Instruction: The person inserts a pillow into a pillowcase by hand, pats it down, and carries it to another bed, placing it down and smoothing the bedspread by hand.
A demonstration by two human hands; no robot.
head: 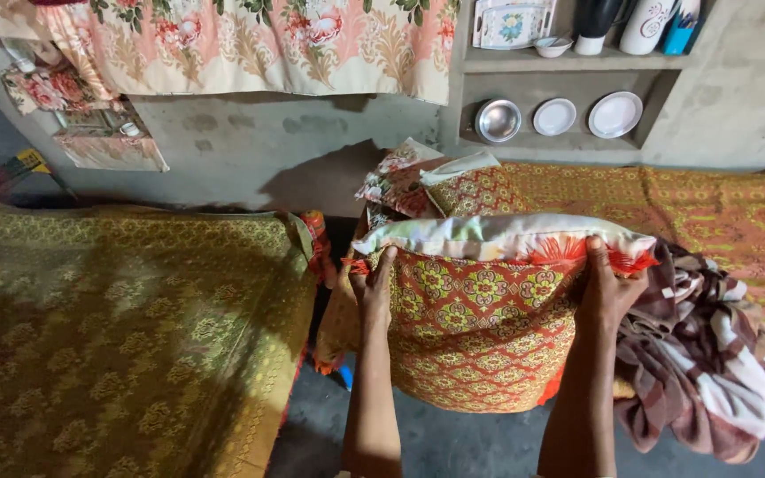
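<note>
Both hands — left hand (374, 292); right hand (606, 288) — clutch orange pillow (480, 327).

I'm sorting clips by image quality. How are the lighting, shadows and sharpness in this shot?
Head view: soft, dim indoor light; a dark shadow on the grey wall behind the pillow; left hand and right hand sharp; the steel plate glints; wide-angle bending at the edges.

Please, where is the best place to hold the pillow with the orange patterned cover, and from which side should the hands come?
Grip the pillow at its two upper corners, coming from below and the sides, as the left hand and right hand do now. It is wide, soft and sagging, so a hold at both ends probably keeps it level.
</note>
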